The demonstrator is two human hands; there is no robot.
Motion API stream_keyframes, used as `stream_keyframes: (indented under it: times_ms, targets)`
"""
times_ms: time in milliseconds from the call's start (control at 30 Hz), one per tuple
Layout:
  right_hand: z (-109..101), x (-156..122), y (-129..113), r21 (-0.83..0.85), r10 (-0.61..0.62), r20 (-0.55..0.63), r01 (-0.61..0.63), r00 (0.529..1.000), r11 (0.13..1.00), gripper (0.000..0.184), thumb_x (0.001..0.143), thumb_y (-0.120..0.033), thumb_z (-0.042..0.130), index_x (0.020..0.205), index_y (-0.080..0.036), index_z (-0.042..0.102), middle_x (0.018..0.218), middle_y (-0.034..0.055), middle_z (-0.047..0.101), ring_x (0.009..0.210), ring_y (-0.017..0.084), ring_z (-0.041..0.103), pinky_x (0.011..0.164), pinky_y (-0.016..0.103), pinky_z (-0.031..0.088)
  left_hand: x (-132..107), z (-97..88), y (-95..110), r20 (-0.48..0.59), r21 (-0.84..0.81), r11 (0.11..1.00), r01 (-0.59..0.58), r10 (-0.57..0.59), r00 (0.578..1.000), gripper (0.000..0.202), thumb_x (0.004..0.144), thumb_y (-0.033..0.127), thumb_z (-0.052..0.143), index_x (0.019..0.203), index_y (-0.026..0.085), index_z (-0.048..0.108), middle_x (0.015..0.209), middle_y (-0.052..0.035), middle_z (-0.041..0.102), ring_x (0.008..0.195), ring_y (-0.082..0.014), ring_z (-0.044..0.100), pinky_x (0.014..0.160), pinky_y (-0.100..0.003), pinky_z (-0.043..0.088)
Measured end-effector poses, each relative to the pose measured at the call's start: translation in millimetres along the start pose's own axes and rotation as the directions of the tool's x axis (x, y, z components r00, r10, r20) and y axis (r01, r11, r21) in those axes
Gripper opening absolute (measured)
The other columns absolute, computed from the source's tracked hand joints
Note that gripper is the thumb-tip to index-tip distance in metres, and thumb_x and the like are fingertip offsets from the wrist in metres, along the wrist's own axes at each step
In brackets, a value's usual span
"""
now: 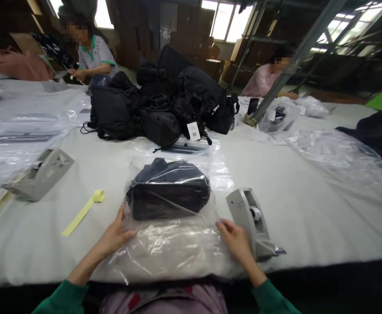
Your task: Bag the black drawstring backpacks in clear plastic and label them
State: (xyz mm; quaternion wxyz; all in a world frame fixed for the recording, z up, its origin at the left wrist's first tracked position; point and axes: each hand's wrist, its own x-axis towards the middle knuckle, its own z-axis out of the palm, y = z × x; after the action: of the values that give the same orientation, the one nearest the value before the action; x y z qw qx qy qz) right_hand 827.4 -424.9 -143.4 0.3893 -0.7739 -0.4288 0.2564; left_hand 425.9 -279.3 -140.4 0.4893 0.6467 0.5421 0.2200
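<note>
A black bag [168, 192] lies inside a clear plastic bag [171, 246] on the grey table in front of me. My left hand [115, 235] grips the left edge of the plastic, thumb up against it beside the black bag. My right hand [235, 240] presses with curled fingers on the plastic's right edge, just left of a grey tape dispenser [251, 222]. The plastic's open end lies flat and creased between my two hands, toward me.
A second tape dispenser [40, 174] and a yellow strip [83, 212] lie at the left. A pile of black bags [165, 100] sits mid-table over more plastic bags [191, 150]. Loose plastic [335, 152] spreads at the right. Two other people [93, 54] [266, 76] work at the far side.
</note>
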Motion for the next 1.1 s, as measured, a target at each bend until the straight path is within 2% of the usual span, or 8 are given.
stream_keyframes:
  times_ms: [200, 433, 567, 667, 767, 833, 967, 1100]
  targets:
    - [-14.2, -49.4, 3.5, 0.01, -0.1, 0.032, 0.1, 0.994, 0.995, 0.09, 0.066, -0.042, 0.075, 0.146, -0.019, 0.042, 0.13, 0.0145, 0.063, 0.111, 0.03, 0.064, 0.093, 0.044, 0.054, -46.9, -20.6, 5.3, 0.069, 0.066, 0.982, 0.177, -0.182, 0.981, 0.111, 0.074, 0.057, 0.07, 0.155, 0.019, 0.005, 0.105, -0.0107, 0.068, 0.091, -0.0265, 0.069, 0.084, -0.04, 0.054]
    - [-7.6, -76.4, 25.1, 0.098, 0.046, -0.12, -0.034, 0.992, 0.995, 0.046, 0.08, -0.051, 0.058, 0.101, -0.014, 0.075, 0.095, 0.0143, 0.076, 0.087, 0.031, 0.072, 0.081, 0.045, 0.059, -84.4, -32.0, -31.0, -0.119, -0.082, 0.962, 0.26, -0.269, 0.956, 0.072, 0.064, 0.06, 0.075, 0.121, 0.017, 0.062, 0.078, -0.0024, 0.068, 0.076, -0.0226, 0.068, 0.066, -0.029, 0.055]
    - [-20.1, -97.1, 41.1, 0.045, 0.029, -0.197, -0.021, 0.98, 0.999, 0.042, 0.082, -0.047, 0.057, 0.105, -0.017, 0.075, 0.106, 0.0133, 0.075, 0.099, 0.032, 0.07, 0.093, 0.047, 0.054, -104.9, -50.3, -29.0, -0.069, 0.103, 0.981, 0.166, -0.159, 0.985, 0.066, 0.067, 0.062, 0.072, 0.117, 0.02, 0.065, 0.07, -0.0011, 0.065, 0.06, -0.0207, 0.063, 0.053, -0.03, 0.053]
    - [-27.2, -106.5, 46.1, -0.041, -0.015, -0.28, 0.004, 0.96, 0.999, 0.039, 0.085, -0.043, 0.053, 0.106, -0.018, 0.075, 0.106, 0.0129, 0.074, 0.099, 0.031, 0.071, 0.092, 0.045, 0.055, -102.1, -50.0, 5.4, -0.22, 0.456, 0.881, -0.126, 0.249, 0.943, 0.059, 0.078, 0.058, 0.065, 0.123, 0.021, 0.061, 0.086, -0.0051, 0.067, 0.064, -0.0192, 0.063, 0.057, -0.029, 0.053]
    - [-34.4, -103.1, 47.6, -0.079, -0.068, -0.265, 0.049, 0.962, 0.996, 0.033, 0.084, -0.036, 0.051, 0.097, -0.019, 0.076, 0.102, 0.0107, 0.076, 0.095, 0.029, 0.072, 0.089, 0.044, 0.057, -75.3, -14.0, 52.3, 0.128, 0.542, 0.53, -0.653, 0.716, 0.687, 0.04, 0.093, 0.036, 0.054, 0.131, 0.025, 0.056, 0.12, -0.0087, 0.065, 0.104, -0.022, 0.064, 0.092, -0.033, 0.052]
    - [-39.8, -96.9, 48.0, -0.088, -0.127, -0.227, 0.109, 0.966, 0.99, 0.028, 0.081, -0.03, 0.051, 0.09, -0.022, 0.076, 0.111, 0.008, 0.074, 0.1, 0.028, 0.07, 0.095, 0.043, 0.055, -47.1, 26.6, 74.5, 0.422, 0.472, 0.268, -0.84, 0.768, 0.482, 0.043, 0.095, 0.028, 0.051, 0.138, 0.027, 0.051, 0.143, -0.0089, 0.052, 0.13, -0.0257, 0.05, 0.112, -0.041, 0.036]
    - [-46.2, -86.0, 50.5, -0.117, -0.216, -0.199, 0.195, 0.956, 0.974, 0.027, 0.081, -0.024, 0.049, 0.089, -0.023, 0.075, 0.115, 0.0065, 0.072, 0.1, 0.026, 0.071, 0.097, 0.044, 0.055, 12.0, 96.2, 79.1, 0.581, 0.493, 0.225, -0.841, 0.634, 0.51, 0.06, 0.094, 0.042, 0.054, 0.149, 0.024, 0.038, 0.158, -0.0094, 0.032, 0.145, -0.0301, 0.028, 0.12, -0.046, 0.015]
    - [-40.6, -86.6, 54.0, -0.155, -0.238, -0.247, 0.204, 0.939, 0.967, 0.031, 0.082, -0.024, 0.049, 0.098, -0.021, 0.075, 0.112, 0.0084, 0.073, 0.103, 0.028, 0.07, 0.098, 0.047, 0.053, 38.1, 114.8, 65.7, 0.663, 0.409, 0.3, -0.862, 0.551, 0.506, 0.055, 0.098, 0.045, 0.043, 0.15, 0.031, 0.032, 0.16, -0.0044, 0.028, 0.146, -0.023, 0.027, 0.121, -0.04, 0.015]
